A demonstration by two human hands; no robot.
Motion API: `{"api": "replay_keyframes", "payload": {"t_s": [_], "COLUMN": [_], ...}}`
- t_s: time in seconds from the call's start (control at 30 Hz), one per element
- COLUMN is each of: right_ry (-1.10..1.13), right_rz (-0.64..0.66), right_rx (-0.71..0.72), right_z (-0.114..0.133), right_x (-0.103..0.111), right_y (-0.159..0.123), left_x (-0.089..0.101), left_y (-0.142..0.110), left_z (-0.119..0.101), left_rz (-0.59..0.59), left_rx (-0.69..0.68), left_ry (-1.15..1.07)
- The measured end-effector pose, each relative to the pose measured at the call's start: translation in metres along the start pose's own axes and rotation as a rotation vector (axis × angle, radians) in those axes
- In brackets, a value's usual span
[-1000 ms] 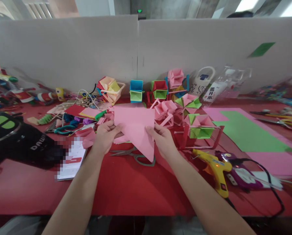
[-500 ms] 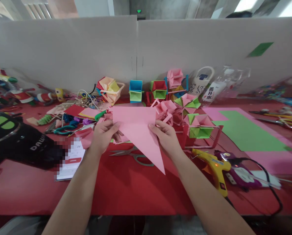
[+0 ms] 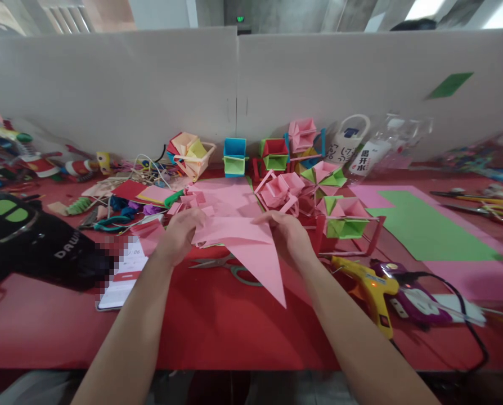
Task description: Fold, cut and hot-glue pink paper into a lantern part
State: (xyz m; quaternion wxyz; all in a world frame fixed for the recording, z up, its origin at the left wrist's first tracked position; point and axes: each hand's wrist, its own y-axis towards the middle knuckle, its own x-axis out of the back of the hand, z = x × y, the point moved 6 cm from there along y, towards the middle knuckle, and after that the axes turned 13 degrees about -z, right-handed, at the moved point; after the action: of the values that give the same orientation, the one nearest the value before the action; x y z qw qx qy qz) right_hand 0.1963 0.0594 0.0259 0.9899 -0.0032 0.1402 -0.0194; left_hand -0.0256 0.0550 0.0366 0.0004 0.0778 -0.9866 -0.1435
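Observation:
A pink sheet of paper (image 3: pixel 245 242) is held up between my two hands, with a long pointed corner hanging toward me. My left hand (image 3: pixel 183 236) pinches its left end, and my right hand (image 3: pixel 287 236) grips its upper right side. The upper part of the sheet bends over between them. Beneath it lie scissors (image 3: pixel 211 262) with grey-green handles, partly covered by the hanging corner. Just beyond the held sheet, more pink paper (image 3: pixel 228 194) rests on the red table (image 3: pixel 234 343).
Folded paper models (image 3: pixel 346 222) stand along the back and right. A yellow glue gun (image 3: pixel 372 289) and a purple power strip (image 3: pixel 420 301) lie at right. Green paper (image 3: pixel 432 225) is beyond them. A phone (image 3: pixel 127 275) and a black hair dryer (image 3: pixel 36 242) sit at left.
The pink sheet's upper edge has come down toward me, now bending over and uncovering the pink paper behind. Its pointed corner has swung right and nearer. Both hands keep their hold.

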Motion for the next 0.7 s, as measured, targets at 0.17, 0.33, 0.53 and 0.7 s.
{"api": "replay_keyframes", "payload": {"t_s": [0.17,0.33,0.53,0.7], "right_ry": [-0.118,-0.206,-0.314,-0.373], "right_rz": [-0.037,0.130,0.409,0.512], "right_rx": [0.121,0.036,0.013,0.065], "right_z": [-0.002,-0.006,-0.012,-0.017], "right_x": [0.000,-0.003,-0.013,-0.021], "right_y": [0.000,-0.002,-0.012,-0.018], "left_x": [-0.005,-0.001,-0.018,-0.042], "left_y": [0.000,-0.009,-0.029,-0.036], "left_z": [0.011,0.010,0.017,0.010], "left_rz": [0.061,0.250,0.545,0.678], "left_rx": [0.083,0.197,0.401,0.281], "left_ry": [0.034,0.115,0.195,0.300]}}
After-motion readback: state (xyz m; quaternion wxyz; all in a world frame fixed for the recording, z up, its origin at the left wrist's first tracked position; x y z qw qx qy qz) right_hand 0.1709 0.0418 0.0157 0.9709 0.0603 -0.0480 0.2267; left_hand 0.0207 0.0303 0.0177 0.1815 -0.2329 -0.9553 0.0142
